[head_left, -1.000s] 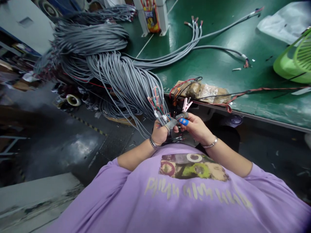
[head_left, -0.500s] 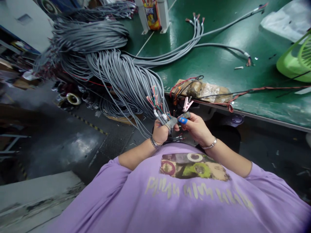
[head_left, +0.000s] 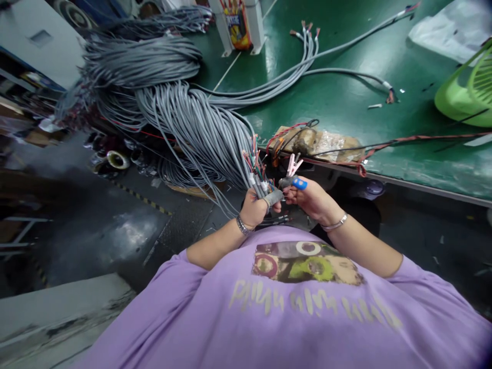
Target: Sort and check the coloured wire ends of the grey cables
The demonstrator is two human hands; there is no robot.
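Observation:
My left hand [head_left: 255,209] is closed around the ends of several grey cables [head_left: 200,123]. Beyond its grip, stripped ends fan out in coloured wires [head_left: 257,159] above white sleeves. A grey wrap covers the left thumb. Close beside it, my right hand [head_left: 309,197] is closed in a pinch, with a blue band [head_left: 299,183] on the thumb and a dark grey wrap on a finger. Whatever lies between the right fingertips is too small to make out. A pink clip [head_left: 294,165] stands just behind the right hand at the table edge.
The green table [head_left: 346,113] runs across the far side, its edge near my hands. A wrapped brown block [head_left: 326,142] with red and black leads lies there. At right are a green basket [head_left: 459,100] and a plastic bag [head_left: 449,31]. Cable coils [head_left: 142,56] are piled at left.
My right hand has moved slightly right and its thumb has turned. My left hand keeps its hold, and the coloured wire ends have shifted a little to the right.

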